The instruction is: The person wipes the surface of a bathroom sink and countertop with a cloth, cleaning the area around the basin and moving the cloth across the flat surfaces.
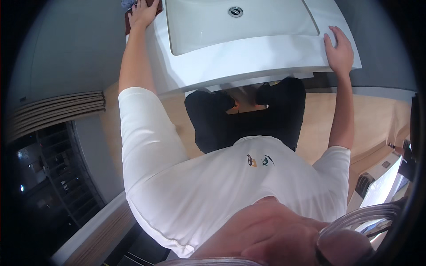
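My left hand (143, 14) lies palm down, fingers spread, on a dark red-brown cloth (127, 25) at the left end of a white washbasin counter (233, 58). The tips of some fingers are cut off by the picture's top edge. A bluish crumpled item (127, 3) is just beyond the cloth. My right hand (339, 50) rests on the counter's right end, holding nothing, with thumb and fingers apart. Between the hands is the rectangular white basin (199, 30) with a round metal drain (235, 12).
Grey wall surfaces (73, 53) flank the counter. Gathered curtain or blind folds (60, 111) hang at the left, above a dark window (56, 173). My dark-trousered legs (213, 123) are close to the counter's front edge. A wooden-looking surface with a bright panel (382, 183) is at the right.
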A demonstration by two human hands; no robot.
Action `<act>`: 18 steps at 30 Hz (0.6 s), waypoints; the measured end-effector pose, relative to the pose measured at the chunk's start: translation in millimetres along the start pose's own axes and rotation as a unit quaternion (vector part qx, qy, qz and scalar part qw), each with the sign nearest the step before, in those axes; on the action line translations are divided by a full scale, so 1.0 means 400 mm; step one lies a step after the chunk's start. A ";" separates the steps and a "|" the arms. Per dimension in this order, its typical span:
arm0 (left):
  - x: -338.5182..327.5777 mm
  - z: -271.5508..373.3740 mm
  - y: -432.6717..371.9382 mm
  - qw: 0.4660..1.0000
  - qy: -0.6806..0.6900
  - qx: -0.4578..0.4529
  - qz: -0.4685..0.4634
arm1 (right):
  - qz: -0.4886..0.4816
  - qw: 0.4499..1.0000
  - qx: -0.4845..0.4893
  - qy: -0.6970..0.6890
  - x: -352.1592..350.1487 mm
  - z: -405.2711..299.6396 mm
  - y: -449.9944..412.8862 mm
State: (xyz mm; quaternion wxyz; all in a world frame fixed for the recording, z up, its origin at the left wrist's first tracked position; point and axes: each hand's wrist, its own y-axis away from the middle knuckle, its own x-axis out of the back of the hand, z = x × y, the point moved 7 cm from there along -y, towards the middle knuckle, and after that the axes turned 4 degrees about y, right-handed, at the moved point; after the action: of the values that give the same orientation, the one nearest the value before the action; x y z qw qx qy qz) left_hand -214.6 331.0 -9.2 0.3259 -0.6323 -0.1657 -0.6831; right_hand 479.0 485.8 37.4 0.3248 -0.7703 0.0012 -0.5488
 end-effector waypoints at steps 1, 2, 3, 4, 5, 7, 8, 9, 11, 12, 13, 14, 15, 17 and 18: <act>0.010 -0.018 0.029 1.000 -0.001 0.006 0.005 | -0.002 1.000 0.001 -0.019 -0.006 -0.001 -0.005; 0.014 -0.039 0.071 1.000 -0.014 -0.001 0.003 | 0.000 1.000 0.009 -0.025 -0.011 -0.005 -0.008; 0.014 -0.054 0.114 1.000 -0.027 -0.008 -0.002 | -0.002 1.000 0.009 -0.027 -0.022 -0.004 -0.007; 0.010 -0.020 0.161 0.999 -0.017 -0.043 0.002 | -0.007 1.000 0.005 -0.018 -0.027 0.010 0.005; 0.012 0.056 0.212 0.999 -0.005 -0.049 -0.009 | -0.014 1.000 0.001 -0.002 -0.020 0.039 0.013; 0.116 0.169 0.362 0.997 0.043 -0.025 -0.065 | -0.009 0.999 -0.012 0.030 0.002 0.067 0.015; 0.162 0.157 0.427 0.999 0.020 -0.012 -0.034 | -0.011 1.000 -0.005 0.014 -0.005 0.062 0.006; 0.148 0.095 0.467 0.999 0.017 0.001 -0.036 | -0.018 1.000 0.006 0.008 -0.020 0.048 0.005; 0.113 0.003 0.516 0.996 -0.017 -0.086 0.032 | 0.014 0.999 0.023 -0.043 -0.033 0.032 0.001; 0.107 0.024 0.562 0.994 -0.007 -0.104 0.044 | 0.014 0.999 0.021 -0.036 -0.034 0.043 0.007; 0.109 0.061 0.614 0.993 0.001 -0.111 0.042 | 0.004 0.999 0.002 -0.041 -0.030 0.057 0.018; 0.122 0.091 0.674 0.994 0.021 -0.100 0.046 | -0.004 0.999 -0.014 -0.051 -0.028 0.060 0.025; 0.139 0.122 0.727 0.994 0.040 -0.089 0.052 | 0.002 0.999 -0.014 -0.048 -0.026 0.059 0.030; 0.160 0.183 0.819 0.994 0.030 -0.089 0.056 | 0.044 0.998 -0.030 -0.020 -0.021 0.058 0.040; 0.171 0.204 0.855 0.993 0.034 -0.087 0.071 | 0.054 0.998 -0.041 -0.012 -0.020 0.050 0.046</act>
State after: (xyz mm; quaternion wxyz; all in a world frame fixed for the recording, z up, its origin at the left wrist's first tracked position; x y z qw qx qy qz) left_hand 71.9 116.3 5.7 0.3228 -0.6446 -0.0488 -0.6913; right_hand 499.3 484.1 17.9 0.3223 -0.7882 0.0614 -0.5207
